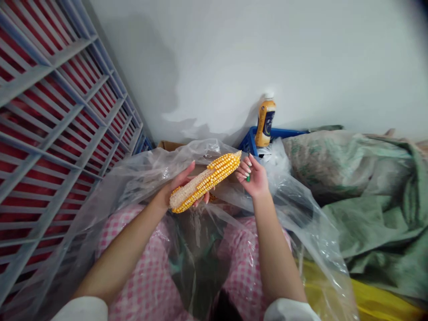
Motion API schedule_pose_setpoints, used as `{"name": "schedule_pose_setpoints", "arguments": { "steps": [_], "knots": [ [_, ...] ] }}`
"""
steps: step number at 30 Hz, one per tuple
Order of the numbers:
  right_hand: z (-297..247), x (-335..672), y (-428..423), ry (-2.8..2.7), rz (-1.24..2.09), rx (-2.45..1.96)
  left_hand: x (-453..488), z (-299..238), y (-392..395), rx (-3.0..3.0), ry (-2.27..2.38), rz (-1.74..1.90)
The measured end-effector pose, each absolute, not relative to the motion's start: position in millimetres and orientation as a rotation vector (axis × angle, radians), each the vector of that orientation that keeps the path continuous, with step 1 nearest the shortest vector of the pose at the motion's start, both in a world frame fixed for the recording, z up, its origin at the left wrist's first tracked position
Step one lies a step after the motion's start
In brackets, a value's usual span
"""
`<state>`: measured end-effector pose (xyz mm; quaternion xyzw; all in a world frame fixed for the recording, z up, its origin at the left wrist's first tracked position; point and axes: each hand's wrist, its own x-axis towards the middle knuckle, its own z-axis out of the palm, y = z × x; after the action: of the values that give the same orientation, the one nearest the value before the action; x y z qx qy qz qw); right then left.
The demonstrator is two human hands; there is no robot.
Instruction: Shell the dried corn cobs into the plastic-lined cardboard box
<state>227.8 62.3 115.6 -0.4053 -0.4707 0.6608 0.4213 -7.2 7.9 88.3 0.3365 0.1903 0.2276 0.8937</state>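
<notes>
Wall (234, 53), pale, plain, shadowed at left.
Left: slatted crates (72, 53), red showing through. Right: blue basket (248, 141); crumpled green sacking (371, 223).

The light is cool, soft and rather dim. Broad grey shadows on the wall (217, 58), with one left of the bottle (266, 120), put the source toward the right. Small glints dot the clear plastic (306, 203). The corn (209, 182) looks fairly crisp; the crate (78, 168) stretches and softens outward, and darkness clips the view's upper right corner.
</notes>
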Motion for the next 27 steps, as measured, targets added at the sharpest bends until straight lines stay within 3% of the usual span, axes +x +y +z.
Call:
{"name": "schedule_pose_setpoints", "arguments": {
  "steps": [14, 21, 27],
  "knots": [
    [121, 232, 56, -1.066, 1.672, -0.83, -10, 84, 9, 0.701, 0.411, 0.474],
    [122, 232, 56, -0.9, 1.783, -0.743, -10, 79, 10, 0.698, 0.44, 0.468],
    [123, 232, 55, -0.623, 2.005, -0.416, -10, 79, 10, 0.704, 0.486, 0.442]
  ]
}}
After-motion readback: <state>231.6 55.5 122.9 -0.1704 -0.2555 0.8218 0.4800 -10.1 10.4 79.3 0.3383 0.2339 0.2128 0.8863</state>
